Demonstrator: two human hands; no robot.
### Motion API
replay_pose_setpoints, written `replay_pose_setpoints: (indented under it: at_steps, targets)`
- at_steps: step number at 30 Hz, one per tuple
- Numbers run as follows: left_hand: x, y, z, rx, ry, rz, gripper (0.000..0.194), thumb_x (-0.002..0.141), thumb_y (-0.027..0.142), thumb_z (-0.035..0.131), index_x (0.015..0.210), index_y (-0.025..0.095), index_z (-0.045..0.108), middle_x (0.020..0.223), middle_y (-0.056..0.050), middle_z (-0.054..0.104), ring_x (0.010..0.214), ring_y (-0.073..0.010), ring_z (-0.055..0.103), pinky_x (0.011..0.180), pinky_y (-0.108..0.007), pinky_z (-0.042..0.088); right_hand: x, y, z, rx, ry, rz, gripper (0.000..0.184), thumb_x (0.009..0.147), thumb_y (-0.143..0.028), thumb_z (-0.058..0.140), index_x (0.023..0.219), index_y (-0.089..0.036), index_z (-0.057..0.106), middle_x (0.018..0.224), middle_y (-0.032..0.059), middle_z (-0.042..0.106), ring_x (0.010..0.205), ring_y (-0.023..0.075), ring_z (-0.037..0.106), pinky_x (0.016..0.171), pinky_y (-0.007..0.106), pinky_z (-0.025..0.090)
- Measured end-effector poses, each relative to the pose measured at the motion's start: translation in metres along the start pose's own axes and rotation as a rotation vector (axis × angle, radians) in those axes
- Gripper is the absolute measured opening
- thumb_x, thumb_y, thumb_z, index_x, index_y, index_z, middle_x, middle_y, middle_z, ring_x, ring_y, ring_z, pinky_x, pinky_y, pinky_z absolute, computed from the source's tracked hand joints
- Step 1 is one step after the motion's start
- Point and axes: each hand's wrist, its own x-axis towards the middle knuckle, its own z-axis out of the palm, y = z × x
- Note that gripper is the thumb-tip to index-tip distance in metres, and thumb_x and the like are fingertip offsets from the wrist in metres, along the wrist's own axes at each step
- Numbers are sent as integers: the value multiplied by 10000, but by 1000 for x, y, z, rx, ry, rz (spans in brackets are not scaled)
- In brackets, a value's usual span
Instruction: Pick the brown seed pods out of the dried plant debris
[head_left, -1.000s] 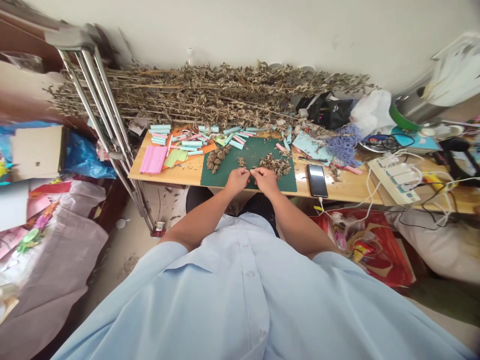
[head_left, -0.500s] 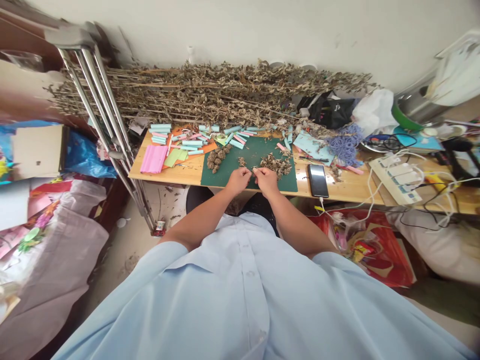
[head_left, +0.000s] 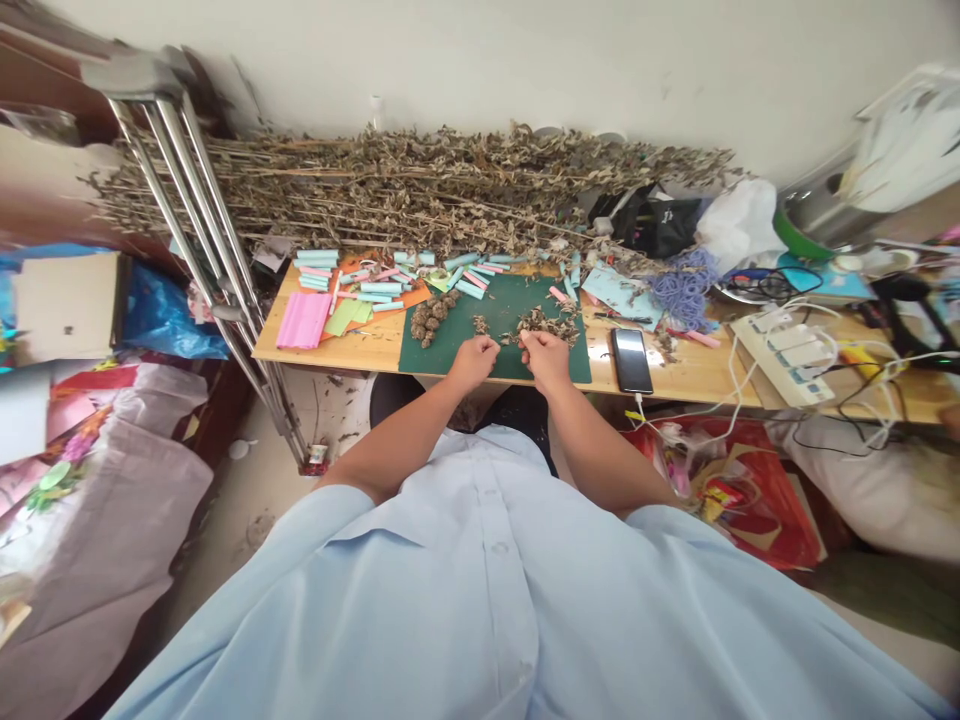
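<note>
Over the front of a green cutting mat (head_left: 457, 340), my left hand (head_left: 474, 362) is closed in a pinch; whatever lies between its fingertips is too small to make out. My right hand (head_left: 546, 358) is at the near edge of a loose heap of dried leaves (head_left: 559, 322), fingertips pressed together and touching it, their contents hidden. A small clump of dried leaf (head_left: 480, 324) sits on the mat just beyond my left hand. On the mat's left lie several rolled dark brown balls of dried leaf (head_left: 430, 318).
Long dried plant stalks (head_left: 390, 190) lie along the wall. Rolled paper pieces (head_left: 381, 288) and pink paper (head_left: 303, 320) are at left. A phone (head_left: 632, 360), purple string (head_left: 684, 288) and a power strip (head_left: 780, 355) are at right. Metal crutches (head_left: 202, 220) lean at the left end.
My right hand has moved away from my left hand, rightward to the leaf heap. My left hand stays in about the same place, still pinched. The view has shifted slightly.
</note>
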Motion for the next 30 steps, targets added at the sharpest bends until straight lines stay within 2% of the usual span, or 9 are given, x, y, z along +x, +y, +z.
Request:
replay_pose_setpoints:
  at_steps: [4,11,20,30]
  targets:
    - [0,2,0,-60,-24,-32,151,863,282,565,770,170,604,611,27,567,464,-77,477,482,-210,334,-7,-2,0,-20,-33,-17,356,785,-543,670,693,-199,679,514,-3,579,461,148,513,489,282,396]
    - [-4,8,-3,-124,-66,-36,171,888,274,560,763,162,589,612,23,565,442,-59,466,467,-199,317,-10,-8,5,-150,-204,-83,313,812,-488,650,683,-205,684,472,-22,561,457,155,536,497,278,390]
    - [-3,7,-5,-98,-82,-15,151,815,268,594,712,160,575,601,19,565,463,-67,476,469,-198,322,-3,-9,5,-389,-206,-226,289,858,-443,622,764,-195,737,618,18,673,679,193,627,660,298,453]
    - [-3,9,-5,10,-93,25,156,784,250,524,659,165,562,566,18,547,468,-76,457,474,-209,315,0,1,6,-361,-217,-235,259,860,-417,623,777,-200,738,675,20,696,710,194,645,680,298,462]
